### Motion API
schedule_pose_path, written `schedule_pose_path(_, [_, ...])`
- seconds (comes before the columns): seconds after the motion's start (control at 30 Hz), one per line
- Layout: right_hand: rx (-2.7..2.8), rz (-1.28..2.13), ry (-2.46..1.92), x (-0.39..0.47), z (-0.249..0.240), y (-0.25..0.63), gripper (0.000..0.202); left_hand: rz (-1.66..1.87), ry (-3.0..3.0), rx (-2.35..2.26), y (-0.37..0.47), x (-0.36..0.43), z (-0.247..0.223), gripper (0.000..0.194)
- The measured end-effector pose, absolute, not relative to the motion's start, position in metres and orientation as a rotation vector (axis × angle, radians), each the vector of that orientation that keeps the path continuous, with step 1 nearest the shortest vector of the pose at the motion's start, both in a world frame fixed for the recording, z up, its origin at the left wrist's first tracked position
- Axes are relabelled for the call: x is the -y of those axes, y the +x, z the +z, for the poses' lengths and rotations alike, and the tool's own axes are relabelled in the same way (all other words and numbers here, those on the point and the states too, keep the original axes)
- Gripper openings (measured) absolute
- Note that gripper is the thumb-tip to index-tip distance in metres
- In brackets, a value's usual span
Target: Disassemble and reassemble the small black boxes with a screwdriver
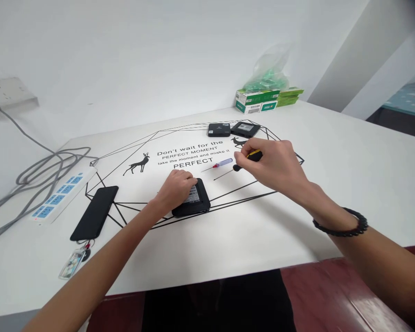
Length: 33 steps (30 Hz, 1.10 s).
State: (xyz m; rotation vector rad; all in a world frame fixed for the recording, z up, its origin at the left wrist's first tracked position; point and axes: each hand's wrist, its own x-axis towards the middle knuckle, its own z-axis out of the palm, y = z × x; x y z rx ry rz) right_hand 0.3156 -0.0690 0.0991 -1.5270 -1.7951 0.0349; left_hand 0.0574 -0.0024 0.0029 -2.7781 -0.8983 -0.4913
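My right hand (276, 161), with a black bead bracelet at the wrist, is closed around the black and yellow handle of a screwdriver (255, 157). Its thin shaft points down and left, and the tip is apart from the device. My left hand (177, 190) has its fingers curled over a flat black device (203, 197) with a white label, lying on the table. That hand hides the device's left part. Just beyond, a small screwdriver (224, 163) with a clear purplish handle and a red collar lies on the tabletop.
Two more black devices, one plain (219, 129) and one labelled (245, 129), lie farther back. At left are a phone (96, 213), a keychain (72, 263), a power strip (64, 196) and a coiled grey cable (57, 159). Green-white boxes (257, 97) carry a plastic bag (269, 71) by the wall.
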Motion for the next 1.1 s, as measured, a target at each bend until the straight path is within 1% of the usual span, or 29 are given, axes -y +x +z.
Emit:
schedule_pose_path(0.23, [1.818, 0.082, -1.515, 0.067, 0.098, 0.307, 0.023, -0.244, -2.779, 0.806, 0.055, 0.006, 0.015, 0.037])
schedule_pose_path(0.4, [1.826, 0.087, -1.477, 0.060, 0.094, 0.296, 0.021, -0.069, -2.820, 0.816, 0.043, 0.016, 0.019, 0.058])
schedule_pose_path(0.57, [1.851, 0.119, -1.450, 0.055, 0.089, 0.286, 0.019, -0.007, -2.798, 0.883, 0.042, 0.023, 0.019, 0.061])
schedule_pose_path(0.73, [1.868, 0.114, -1.440, 0.051, 0.089, 0.280, 0.019, 0.056, -2.855, 1.024, 0.043, 0.024, 0.020, 0.070])
schedule_pose_path(0.93, [1.863, 0.137, -1.451, 0.050, 0.088, 0.277, 0.020, -0.035, -2.948, 1.105, 0.036, 0.024, 0.016, 0.069])
schedule_pose_path(1.1, [1.878, 0.132, -1.459, 0.049, 0.087, 0.273, 0.020, -0.189, -3.037, 1.113, 0.033, 0.022, 0.010, 0.074])
